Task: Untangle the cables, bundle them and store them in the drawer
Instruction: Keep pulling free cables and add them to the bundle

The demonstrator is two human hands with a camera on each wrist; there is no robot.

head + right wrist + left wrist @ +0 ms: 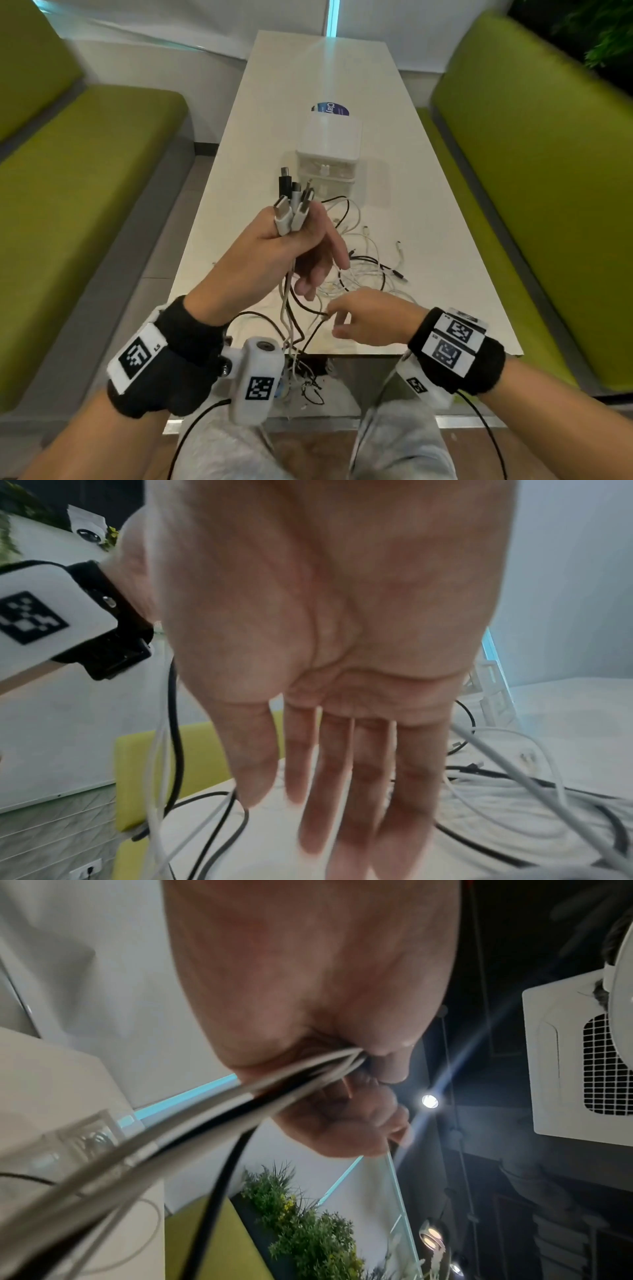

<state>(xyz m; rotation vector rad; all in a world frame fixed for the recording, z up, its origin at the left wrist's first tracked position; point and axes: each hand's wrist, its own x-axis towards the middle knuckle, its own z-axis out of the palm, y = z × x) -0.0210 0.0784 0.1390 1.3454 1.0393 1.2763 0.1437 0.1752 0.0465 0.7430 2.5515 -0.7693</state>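
- Your left hand (274,246) is gripping a bunch of cable plugs (293,209), raised above the table (428,205); the cords are hanging down from your fist.
- Your right hand (370,317) is hovering with fingers straight and holding nothing, just over the loose cables (370,260) lying tangled on the table.
- The drawer box (329,154) is standing beyond the tangle.

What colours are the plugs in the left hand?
White and black plugs; head view shows them best.
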